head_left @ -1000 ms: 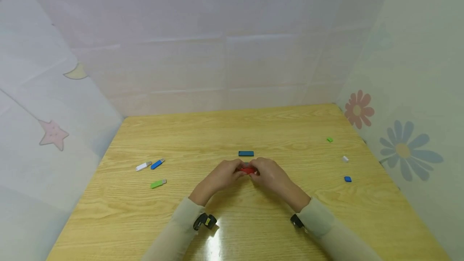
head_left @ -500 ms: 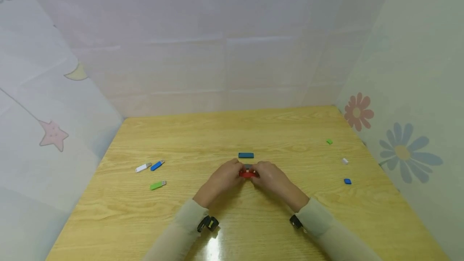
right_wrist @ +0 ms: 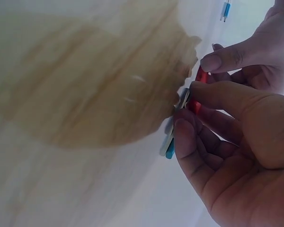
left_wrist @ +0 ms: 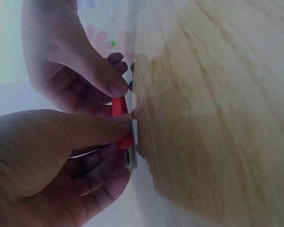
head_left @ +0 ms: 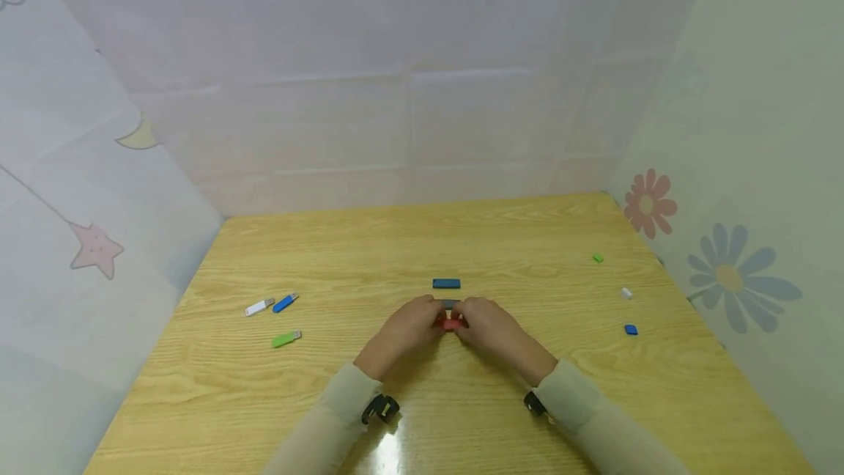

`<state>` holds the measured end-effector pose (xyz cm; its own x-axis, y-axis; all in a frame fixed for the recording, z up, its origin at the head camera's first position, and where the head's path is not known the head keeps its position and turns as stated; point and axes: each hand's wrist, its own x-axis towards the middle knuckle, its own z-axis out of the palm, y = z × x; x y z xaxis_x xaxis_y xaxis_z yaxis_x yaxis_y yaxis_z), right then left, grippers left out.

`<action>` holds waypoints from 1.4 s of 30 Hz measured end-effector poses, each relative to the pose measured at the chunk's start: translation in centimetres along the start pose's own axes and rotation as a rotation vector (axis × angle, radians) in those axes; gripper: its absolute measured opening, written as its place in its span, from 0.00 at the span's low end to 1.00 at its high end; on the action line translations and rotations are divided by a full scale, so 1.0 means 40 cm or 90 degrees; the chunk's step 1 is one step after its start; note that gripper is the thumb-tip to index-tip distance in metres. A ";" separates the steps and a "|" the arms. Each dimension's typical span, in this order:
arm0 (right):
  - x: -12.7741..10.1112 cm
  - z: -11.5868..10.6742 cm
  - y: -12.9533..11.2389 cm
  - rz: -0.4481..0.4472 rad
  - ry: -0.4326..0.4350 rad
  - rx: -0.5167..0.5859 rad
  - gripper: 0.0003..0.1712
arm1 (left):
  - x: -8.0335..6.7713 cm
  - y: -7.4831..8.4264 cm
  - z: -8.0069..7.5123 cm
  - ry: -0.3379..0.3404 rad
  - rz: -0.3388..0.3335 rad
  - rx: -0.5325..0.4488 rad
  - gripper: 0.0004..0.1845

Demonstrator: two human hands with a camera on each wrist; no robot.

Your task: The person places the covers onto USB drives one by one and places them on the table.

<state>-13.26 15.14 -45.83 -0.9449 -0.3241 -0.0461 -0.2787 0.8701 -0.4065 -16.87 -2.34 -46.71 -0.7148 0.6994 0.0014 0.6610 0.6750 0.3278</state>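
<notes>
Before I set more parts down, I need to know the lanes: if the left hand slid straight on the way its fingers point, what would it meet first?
The left hand points at the right hand; both pinch the red piece, so it would likely press into those fingers first.

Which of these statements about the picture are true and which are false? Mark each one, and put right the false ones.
1. Both hands hold a small red piece between them. True.
2. A dark blue block lies just beyond the hands. True.
3. The green stick lies on the person's right side of the table. False: it lies on the left side, near a white stick and a blue stick.
4. The left hand rests flat and away from the right hand. False: the two hands meet at the red piece.
</notes>
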 end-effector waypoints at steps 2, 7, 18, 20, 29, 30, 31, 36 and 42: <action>0.002 0.001 0.000 -0.005 -0.002 0.000 0.07 | -0.001 -0.002 0.003 0.003 0.003 0.002 0.03; 0.006 0.002 0.001 -0.002 -0.012 0.007 0.07 | -0.004 -0.001 0.003 0.000 -0.003 0.004 0.03; -0.006 -0.003 -0.006 0.005 -0.018 -0.002 0.06 | -0.010 -0.004 0.002 -0.021 -0.024 0.010 0.04; -0.010 -0.007 -0.012 0.014 -0.015 -0.002 0.06 | -0.015 -0.007 -0.002 -0.028 -0.042 0.014 0.06; -0.032 -0.033 -0.020 0.044 0.026 -0.029 0.12 | -0.065 -0.041 -0.042 -0.033 -0.100 0.015 0.12; -0.035 -0.036 -0.015 0.046 0.029 -0.028 0.13 | -0.072 -0.046 -0.044 -0.033 -0.102 0.018 0.11; -0.038 -0.040 -0.011 0.047 0.030 -0.027 0.14 | -0.079 -0.051 -0.047 -0.032 -0.103 0.020 0.11; -0.049 -0.060 0.018 0.056 0.031 -0.026 0.17 | -0.109 -0.079 -0.058 -0.026 -0.118 0.025 0.11; -0.061 -0.076 0.053 0.065 0.036 -0.042 0.18 | -0.144 -0.111 -0.068 -0.023 -0.143 0.015 0.13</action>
<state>-12.06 18.89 -43.80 -0.9767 -0.2123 -0.0318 -0.1890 0.9205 -0.3421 -16.33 -10.00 -45.60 -0.8362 0.5386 -0.1036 0.4915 0.8197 0.2942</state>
